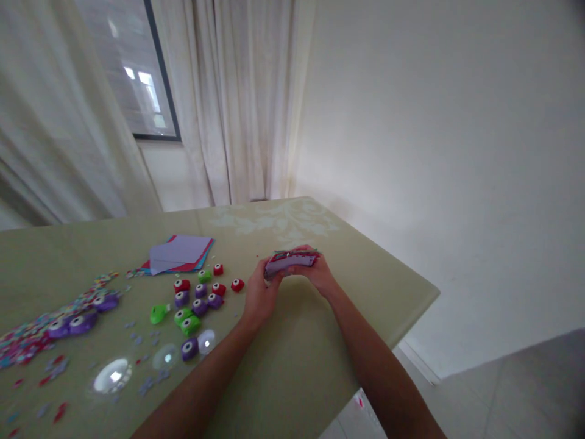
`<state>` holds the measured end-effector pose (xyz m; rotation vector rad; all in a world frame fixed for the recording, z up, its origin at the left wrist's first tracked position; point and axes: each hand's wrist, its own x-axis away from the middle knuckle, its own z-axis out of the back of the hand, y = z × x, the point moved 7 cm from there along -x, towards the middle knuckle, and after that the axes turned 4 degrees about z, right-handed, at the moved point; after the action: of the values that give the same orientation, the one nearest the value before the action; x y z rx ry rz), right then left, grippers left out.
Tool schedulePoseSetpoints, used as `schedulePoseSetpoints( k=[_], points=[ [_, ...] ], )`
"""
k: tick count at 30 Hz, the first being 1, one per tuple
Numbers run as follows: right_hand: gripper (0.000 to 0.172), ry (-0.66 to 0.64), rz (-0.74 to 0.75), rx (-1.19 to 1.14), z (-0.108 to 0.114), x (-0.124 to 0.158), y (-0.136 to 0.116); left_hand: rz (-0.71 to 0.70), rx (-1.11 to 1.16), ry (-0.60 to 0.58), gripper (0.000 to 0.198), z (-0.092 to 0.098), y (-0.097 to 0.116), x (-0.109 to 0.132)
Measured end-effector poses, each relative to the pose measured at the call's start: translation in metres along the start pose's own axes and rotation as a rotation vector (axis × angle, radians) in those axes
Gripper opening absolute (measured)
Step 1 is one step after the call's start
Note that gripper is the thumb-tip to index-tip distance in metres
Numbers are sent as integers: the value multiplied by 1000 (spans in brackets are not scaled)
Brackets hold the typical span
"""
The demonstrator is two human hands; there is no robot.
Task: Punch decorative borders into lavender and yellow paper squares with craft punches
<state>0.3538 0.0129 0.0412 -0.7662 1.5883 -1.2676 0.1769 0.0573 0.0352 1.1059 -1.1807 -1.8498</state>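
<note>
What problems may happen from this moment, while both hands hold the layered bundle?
The layered bundle may lose a piece if the left hand or right hand loosens. The left forearm runs close to a purple punch and might knock it. A wide sweep of that arm could also scatter the loose paper bits.

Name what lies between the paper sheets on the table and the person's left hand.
In the head view, two small red eye-marked objects lie between the paper sheets and the left hand.
</note>
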Motion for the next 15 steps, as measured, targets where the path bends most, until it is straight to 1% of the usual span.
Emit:
schedulePoseSetpoints(
  k=[2, 5, 7, 9, 12, 13, 15],
  points=[
    [50, -20, 2, 31, -1, -3, 3, 9, 28, -8, 32, 0, -7, 0],
    [38, -28, 12, 51, -7, -4, 10, 9, 54, -7, 19, -1, -12, -3],
    [34, -10, 21, 35, -10, -5, 15, 1, 74, 7, 17, -1, -10, -7],
    [39, 17, 30, 13, -10, -5, 18, -4, 105, 34, 23, -1, -8, -10],
    [53, 24, 27, -4, -8, -7, 23, 2, 147, 76, 41, 2, -10, -11],
    [53, 15, 22, -6, -8, -9, 26, 6, 152, 77, 41, 2, -12, -10],
    [43, -17, 10, -3, -10, -11, 31, 18, 147, 64, 30, 2, -17, -7]
  ],
)
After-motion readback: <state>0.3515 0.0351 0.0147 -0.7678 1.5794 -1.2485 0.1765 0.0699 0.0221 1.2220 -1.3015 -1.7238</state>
